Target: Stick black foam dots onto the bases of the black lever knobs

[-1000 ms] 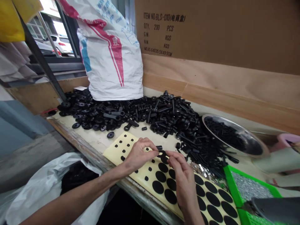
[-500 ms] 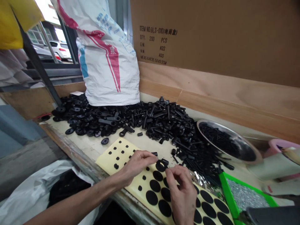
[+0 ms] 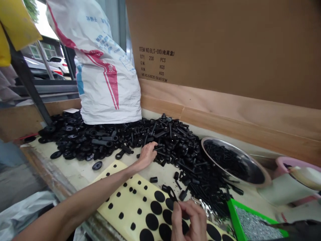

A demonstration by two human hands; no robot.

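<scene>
My left hand [image 3: 147,154] reaches forward into the pile of black plastic parts [image 3: 140,134], fingers curled on the parts at its near edge. My right hand [image 3: 188,219] stays low at the bottom edge, over the yellow backing sheet [image 3: 130,202] of black round stickers. Its fingers pinch a thin black ring [image 3: 172,193] that stands up from the fingertips. Several large black discs [image 3: 156,207] remain on the sheet near this hand; the sheet's left part carries only small black dots.
A white woven sack [image 3: 100,70] stands behind the pile. A steel bowl [image 3: 260,174] of black screws sits at the right, a green tray [image 3: 233,214] of small silver parts below it. Cardboard boxes [image 3: 225,40] line the back. The table edge [image 3: 55,187] runs at left.
My left hand left the sticker sheet and stretched forward to the black parts pile. My right hand stayed over the sheet, holding the black ring. The view tilted down and right.
</scene>
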